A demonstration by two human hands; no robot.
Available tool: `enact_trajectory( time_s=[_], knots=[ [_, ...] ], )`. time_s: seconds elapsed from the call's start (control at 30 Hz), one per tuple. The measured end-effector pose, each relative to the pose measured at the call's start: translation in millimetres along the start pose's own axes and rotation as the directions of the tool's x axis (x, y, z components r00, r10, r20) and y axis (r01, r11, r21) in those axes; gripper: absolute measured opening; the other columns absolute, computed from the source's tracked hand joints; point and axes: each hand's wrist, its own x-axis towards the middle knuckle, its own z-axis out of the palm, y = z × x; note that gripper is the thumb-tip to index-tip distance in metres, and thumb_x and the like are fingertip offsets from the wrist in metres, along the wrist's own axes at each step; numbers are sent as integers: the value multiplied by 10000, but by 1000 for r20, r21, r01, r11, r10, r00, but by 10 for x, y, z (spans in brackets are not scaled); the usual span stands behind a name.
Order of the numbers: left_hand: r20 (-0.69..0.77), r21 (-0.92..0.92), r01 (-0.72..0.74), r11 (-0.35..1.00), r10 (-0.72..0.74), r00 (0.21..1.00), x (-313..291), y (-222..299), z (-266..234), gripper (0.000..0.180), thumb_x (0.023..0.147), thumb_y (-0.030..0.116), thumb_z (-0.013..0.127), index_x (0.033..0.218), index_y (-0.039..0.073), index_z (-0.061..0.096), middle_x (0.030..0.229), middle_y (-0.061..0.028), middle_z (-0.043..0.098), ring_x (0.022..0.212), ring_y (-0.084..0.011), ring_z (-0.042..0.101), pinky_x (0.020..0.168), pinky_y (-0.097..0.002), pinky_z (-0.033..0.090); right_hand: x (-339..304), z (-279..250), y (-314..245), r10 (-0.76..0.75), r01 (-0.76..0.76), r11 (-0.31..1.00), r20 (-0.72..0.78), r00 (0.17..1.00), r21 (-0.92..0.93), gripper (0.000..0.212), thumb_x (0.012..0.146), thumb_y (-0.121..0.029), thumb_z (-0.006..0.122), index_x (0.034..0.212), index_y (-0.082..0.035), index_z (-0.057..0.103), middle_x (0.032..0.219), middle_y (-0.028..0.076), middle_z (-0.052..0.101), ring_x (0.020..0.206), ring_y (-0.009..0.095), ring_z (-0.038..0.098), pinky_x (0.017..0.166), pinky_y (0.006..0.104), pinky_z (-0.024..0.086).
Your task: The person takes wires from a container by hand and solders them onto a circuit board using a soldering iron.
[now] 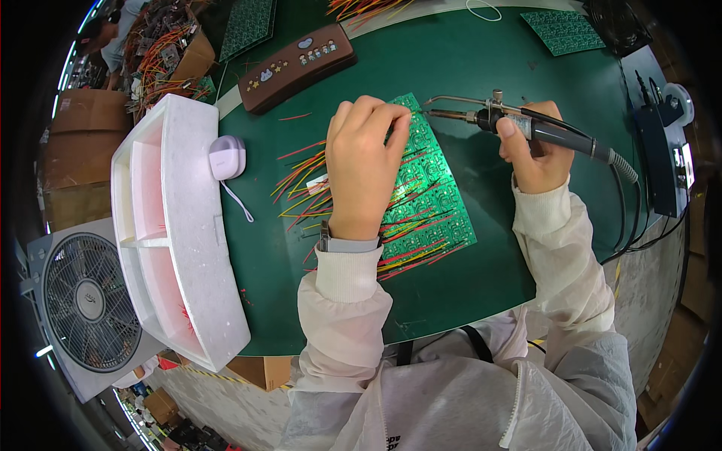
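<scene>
A green circuit board panel (444,197) lies on the green mat, with red, yellow and black wires (412,228) across it and sticking out past its left side. Over the panel's upper left part is my left hand (364,161), thumb and fingers pinched together near the top edge; whatever they hold is hidden. My right hand (543,156) grips a soldering iron (553,133) with a thin metal solder feed tube (455,98) along it. The iron points left, its tip just right of the panel's top and close to my left fingertips.
A brown pencil case (298,68) lies at the back left. Beside a white foam tray (197,225) sits a lilac earbud case (227,157). The iron's cable runs right near a dark soldering station (662,161). A box fan (89,297) stands far left.
</scene>
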Motion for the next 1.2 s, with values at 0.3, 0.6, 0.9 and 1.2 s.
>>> enact_trajectory(
  time_s=[0.3, 0.6, 0.9, 1.2],
  knots=[
    [4, 15, -5, 1000, 5, 1000, 3, 23, -4, 85, 655, 23, 641, 725, 24, 594, 707, -53, 541, 635, -198, 475, 551, -288, 400, 36, -58, -23, 33, -34, 999, 77, 997, 11, 207, 723, -123, 667, 777, 16, 523, 660, 27, 525, 561, 62, 479, 518, 190, 400],
    [7, 31, -18, 999, 18, 1000, 1, 12, 2, 80, 663, 23, 634, 731, 24, 592, 709, -55, 539, 637, -204, 475, 560, -295, 400, 72, -60, -64, 39, -42, 999, 109, 993, 26, 217, 729, -130, 661, 798, 26, 528, 653, 27, 544, 573, 62, 490, 526, 192, 406],
    [42, -41, 6, 999, -5, 999, 17, 22, 10, 87, 684, 20, 621, 762, 18, 582, 717, -70, 543, 663, -211, 506, 590, -299, 415, 61, -58, -18, 6, -6, 1000, 93, 996, 2, 214, 718, -124, 664, 780, 17, 515, 646, 24, 536, 562, 58, 475, 517, 193, 397],
    [74, -154, 107, 982, -96, 993, 28, -16, 10, 74, 705, 15, 618, 766, -7, 582, 722, -78, 559, 650, -179, 545, 593, -261, 430, 64, -37, 27, 73, -76, 994, 39, 997, 78, 199, 715, -109, 662, 760, 8, 507, 619, 18, 508, 532, 55, 462, 483, 188, 384]
  ],
)
